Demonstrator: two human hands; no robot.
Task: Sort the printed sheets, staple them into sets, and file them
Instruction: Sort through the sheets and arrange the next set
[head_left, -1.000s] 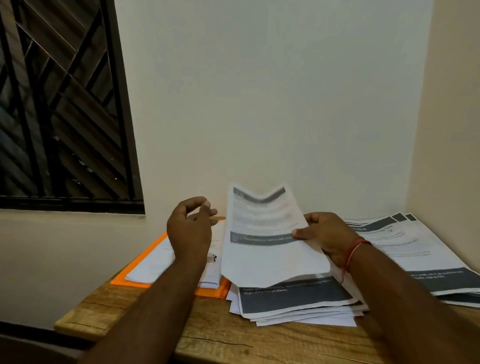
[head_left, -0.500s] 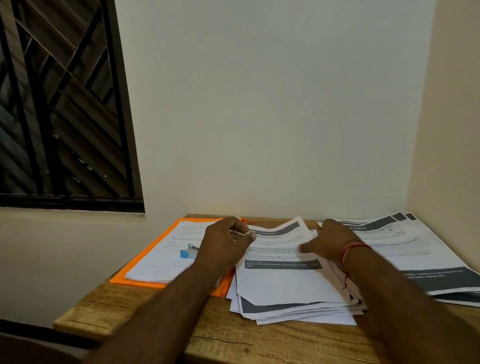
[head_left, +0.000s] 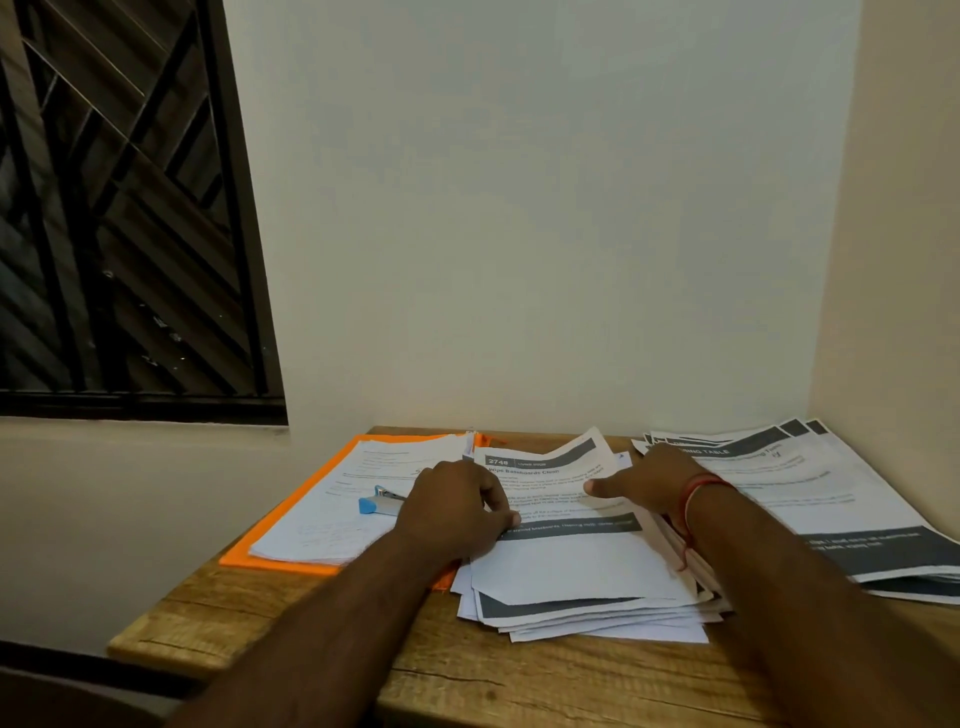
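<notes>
The top sheet (head_left: 566, 561), headed by a dark band, lies on the loose middle pile (head_left: 582, 621) of printed sheets. My left hand (head_left: 457, 512) sits at that sheet's left edge, fingers curled and thumb on the paper, gripping it. Over on the sheet's right side, my right hand (head_left: 649, 480) rests with its thumb flat on the print; its fingers are hidden behind the hand. An orange folder (head_left: 283, 519) at the left carries a white stack (head_left: 322, 535). A blue stapler (head_left: 382, 503) lies on that stack just left of my left hand.
Another pile of sheets (head_left: 831, 499) with dark bands fans out at the right, against the side wall (head_left: 893, 260). The wooden table (head_left: 280, 621) ends close in front and at the left. A barred window (head_left: 119, 208) is up left.
The sheet that my right hand held upright has come down flat onto the middle pile. My left hand moved from above the folder to the sheet's left edge, uncovering the stapler.
</notes>
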